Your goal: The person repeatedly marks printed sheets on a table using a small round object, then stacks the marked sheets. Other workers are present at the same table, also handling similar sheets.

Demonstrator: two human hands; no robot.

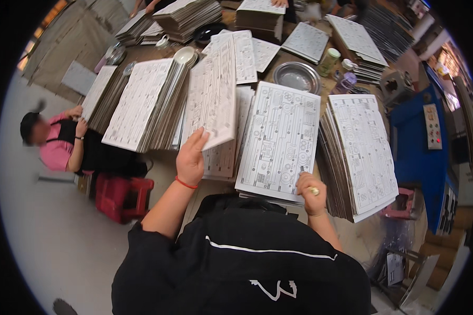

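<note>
My left hand [191, 160] grips the lower corner of a white printed board [211, 94], which is lifted and tilted and slightly blurred. A red band circles that wrist. My right hand [312, 194] is closed around a small tool with a pale yellow handle [314, 191]; its far end is mostly hidden by my fingers. That hand rests at the lower right edge of another board [278, 139], which lies flat before me, covered with line drawings of circles and strips. Under the lifted board, more printed boards [219, 161] show in part.
Tall board stacks stand left [139, 105] and right [365, 152] of me. A metal bowl [297, 79], a green-lidded jar [329, 60] and a black bowl [210, 32] sit farther back. A person in pink [58, 142] works at left, near a red stool [122, 197]. Blue machine [418, 152] at right.
</note>
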